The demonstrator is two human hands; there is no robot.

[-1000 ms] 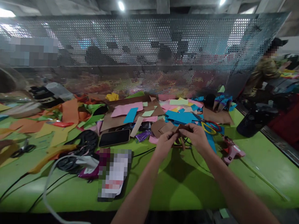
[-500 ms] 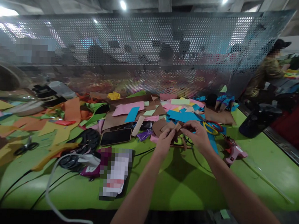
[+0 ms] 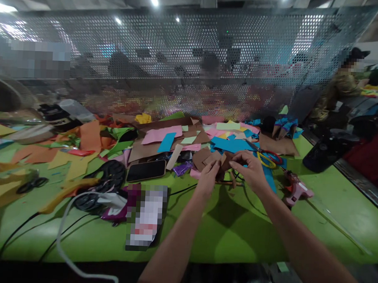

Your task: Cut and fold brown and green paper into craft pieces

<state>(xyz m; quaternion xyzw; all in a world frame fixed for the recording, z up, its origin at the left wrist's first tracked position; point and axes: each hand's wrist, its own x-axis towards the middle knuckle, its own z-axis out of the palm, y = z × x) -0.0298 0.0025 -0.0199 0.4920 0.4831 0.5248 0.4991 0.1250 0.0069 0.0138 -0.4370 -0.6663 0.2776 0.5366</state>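
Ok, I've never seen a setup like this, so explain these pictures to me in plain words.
There is no machine at work here: you see a person's own bare left hand and right hand. Every picture comes from one camera worn on that person's head, looking forward and down, so the arms reach in from the bottom.

The green table carries many coloured scraps, a dark phone, a pink glue gun and a dark bottle. Behind it stands a metal screen full of holes.

The left hand pinches a small brown piece. The right fingertips are right at its edge; whether they grip it is too small to tell.
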